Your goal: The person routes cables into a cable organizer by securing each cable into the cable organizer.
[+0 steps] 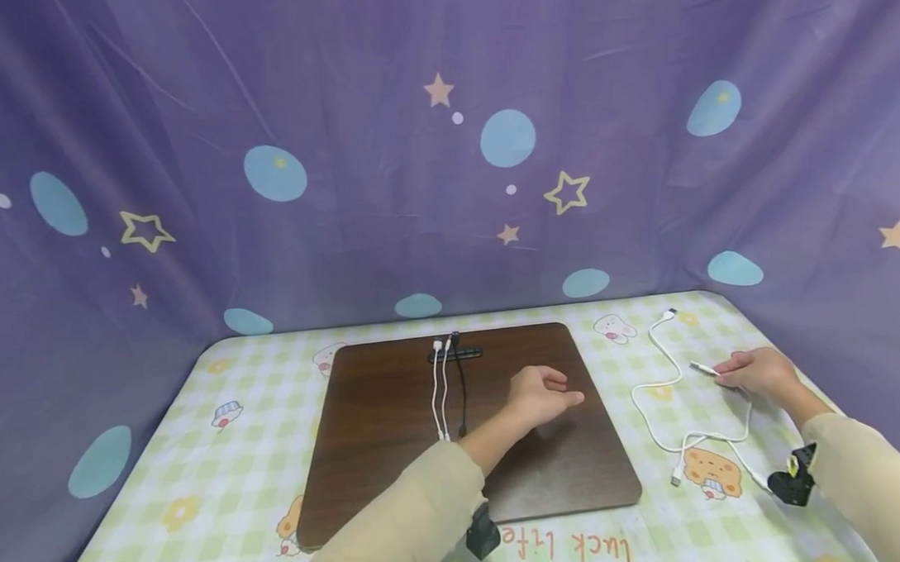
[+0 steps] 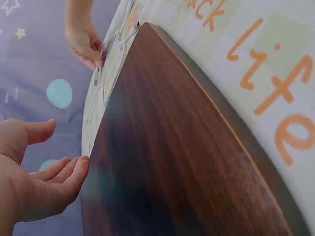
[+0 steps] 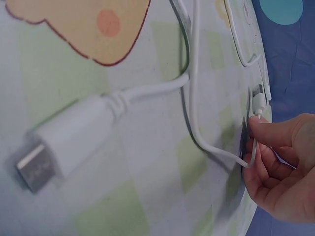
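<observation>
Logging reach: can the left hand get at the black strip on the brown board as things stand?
Probably yes: the left hand is empty above the brown board, with only bare board showing between it and the right end of the black strip. The black cable could get brushed.

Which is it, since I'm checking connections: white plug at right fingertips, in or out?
Out: the white plug shows bare metal beyond the right hand.

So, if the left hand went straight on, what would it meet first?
Probably the white cable past the brown board, though the left hand might pass over; its height is unclear.
</observation>
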The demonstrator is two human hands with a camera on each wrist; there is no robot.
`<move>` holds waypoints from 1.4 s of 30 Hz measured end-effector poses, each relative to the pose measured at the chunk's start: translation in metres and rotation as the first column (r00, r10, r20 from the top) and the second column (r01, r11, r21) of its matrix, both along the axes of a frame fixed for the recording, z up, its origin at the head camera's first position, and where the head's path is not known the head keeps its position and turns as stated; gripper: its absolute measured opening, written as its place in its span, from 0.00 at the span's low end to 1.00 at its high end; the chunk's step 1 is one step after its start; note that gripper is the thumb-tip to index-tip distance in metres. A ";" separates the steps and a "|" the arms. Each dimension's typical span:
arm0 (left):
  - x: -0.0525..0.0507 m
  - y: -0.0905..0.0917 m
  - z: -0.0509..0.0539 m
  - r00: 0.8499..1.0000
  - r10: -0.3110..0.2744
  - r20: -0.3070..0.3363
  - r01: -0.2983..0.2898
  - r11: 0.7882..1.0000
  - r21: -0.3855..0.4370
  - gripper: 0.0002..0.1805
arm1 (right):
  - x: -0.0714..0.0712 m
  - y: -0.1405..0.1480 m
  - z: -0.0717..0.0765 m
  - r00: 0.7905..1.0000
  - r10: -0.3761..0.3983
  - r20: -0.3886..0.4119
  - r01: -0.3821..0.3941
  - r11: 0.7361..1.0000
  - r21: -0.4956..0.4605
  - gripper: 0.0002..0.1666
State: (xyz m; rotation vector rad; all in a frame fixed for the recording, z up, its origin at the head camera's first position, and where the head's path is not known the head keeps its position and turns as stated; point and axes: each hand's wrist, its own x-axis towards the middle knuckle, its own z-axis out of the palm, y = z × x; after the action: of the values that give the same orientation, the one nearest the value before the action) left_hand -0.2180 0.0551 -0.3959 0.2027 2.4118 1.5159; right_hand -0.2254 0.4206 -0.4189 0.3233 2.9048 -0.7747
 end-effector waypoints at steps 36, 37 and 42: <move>0.015 0.042 -0.007 0.999 -0.028 0.024 0.028 0.999 0.019 0.15 | -0.015 -0.033 0.033 0.993 -0.115 0.011 0.107 0.877 -0.468 0.23; 0.016 0.043 -0.007 0.999 -0.037 0.028 0.036 0.999 0.022 0.15 | -0.016 -0.035 0.034 0.994 -0.112 0.010 0.103 0.871 -0.480 0.22; 0.021 0.050 -0.007 0.996 -0.072 0.046 0.071 0.997 0.030 0.14 | -0.022 -0.043 0.038 0.993 -0.118 0.012 0.107 0.838 -0.535 0.08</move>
State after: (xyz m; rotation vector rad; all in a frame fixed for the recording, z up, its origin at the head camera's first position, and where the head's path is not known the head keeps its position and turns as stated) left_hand -0.1967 0.1050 -0.4027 0.2532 2.3223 1.5068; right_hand -0.2473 0.3777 -0.3806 0.4218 2.5487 -1.5633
